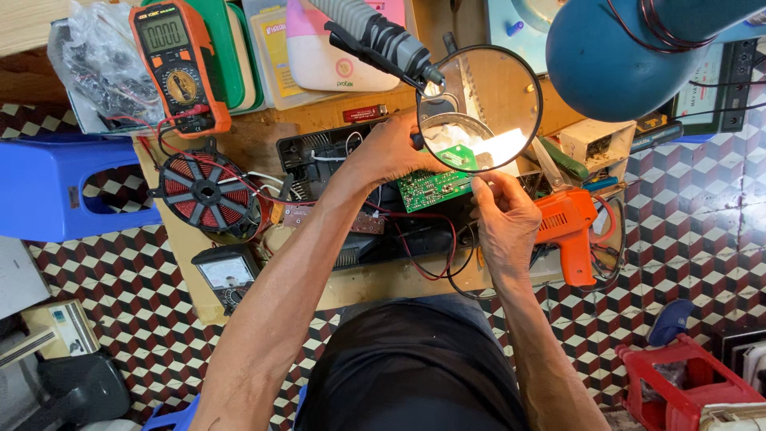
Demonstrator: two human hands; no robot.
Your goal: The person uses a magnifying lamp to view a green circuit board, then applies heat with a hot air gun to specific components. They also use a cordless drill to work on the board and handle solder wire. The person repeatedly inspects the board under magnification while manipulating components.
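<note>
A small wooden bench [263,136] is set over a checkered floor. At the left, an orange meter [177,64] and a red wire coil [209,194] are laid. The green circuit board [435,187] is gripped by the left hand [391,152] and pinched by the right hand [504,219], fingers closed on its edges, under a round magnifying glass [479,108], likely so it looks bigger. An orange solder gun [570,231] is kept nearby.

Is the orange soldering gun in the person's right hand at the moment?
No, the orange soldering gun lies on the bench while the right hand holds the green circuit board.
</note>
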